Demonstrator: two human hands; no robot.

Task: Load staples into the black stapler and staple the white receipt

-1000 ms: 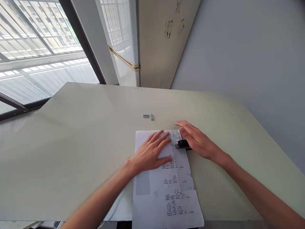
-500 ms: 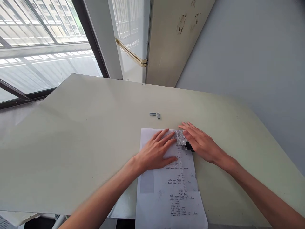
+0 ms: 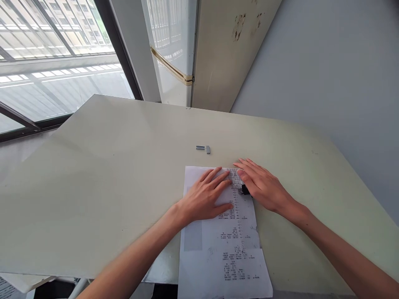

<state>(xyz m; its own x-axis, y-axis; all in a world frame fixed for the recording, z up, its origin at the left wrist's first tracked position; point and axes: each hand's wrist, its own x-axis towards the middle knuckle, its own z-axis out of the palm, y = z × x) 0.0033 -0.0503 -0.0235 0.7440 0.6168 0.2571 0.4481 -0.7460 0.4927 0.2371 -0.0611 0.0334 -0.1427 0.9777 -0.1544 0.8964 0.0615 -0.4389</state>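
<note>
Printed sheets of paper (image 3: 215, 261) lie on the white table, their lower end reaching past the table's near edge. Across their upper part my left hand (image 3: 205, 196) rests flat, fingers spread. My right hand (image 3: 262, 185) lies over a small black stapler (image 3: 245, 189) at the paper's upper right edge, with its fingers stretched out. Only the stapler's dark front and metal tip show; the palm hides the remainder. Beyond the paper sit two short grey strips of staples (image 3: 200, 148), one lying crosswise beside the other.
The table (image 3: 77, 187) is wide with a cut corner at the back left. Behind it stand a refrigerator (image 3: 174, 54) and a grey wall (image 3: 336, 62). A window (image 3: 56, 54) is at the left. White items (image 3: 25, 282) show below the near left edge.
Both hands stay in nearly the same place on the paper and the stapler. The whole view has shifted very slightly.
</note>
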